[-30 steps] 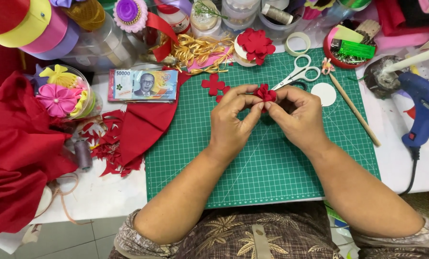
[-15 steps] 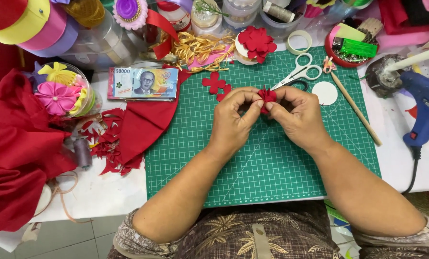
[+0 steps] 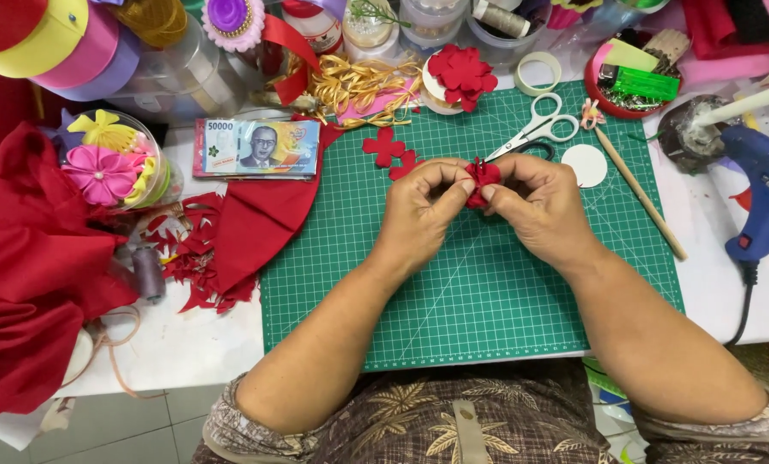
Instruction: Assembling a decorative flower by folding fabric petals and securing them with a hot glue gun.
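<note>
Left hand: the left hand (image 3: pixel 419 210) is curled over the middle of the green cutting mat (image 3: pixel 359 292), thumb and fingertips pinching the left side of a small red fabric flower (image 3: pixel 482 177).
Right hand: the right hand (image 3: pixel 539 206) pinches the same flower from the right, fingertips nearly meeting those of the left.
Flower: held just above the mat, upper centre of the frame, petals bunched between both sets of fingers; how firmly it is squeezed cannot be told.
Change: against the pictures from a moment ago, both hands sit in almost the same spot and the flower is in the same pinch; only a slight shift of the fingers shows. That looks like fine shaping or pressing of the petals rather than any move to another item.
Near the hands: two red cut-out petal pieces (image 3: pixel 384 146) lie on the mat to the upper left of the hands; scissors (image 3: pixel 535 131) and a white paper disc (image 3: pixel 584 165) lie just beyond the right hand.
Right edge: a blue glue gun (image 3: pixel 767 185) rests on the tabletop (image 3: pixel 178 344), well apart from the hands.
Left side: red cloth (image 3: pixel 24 275) and scraps, a banknote (image 3: pixel 260 148).
</note>
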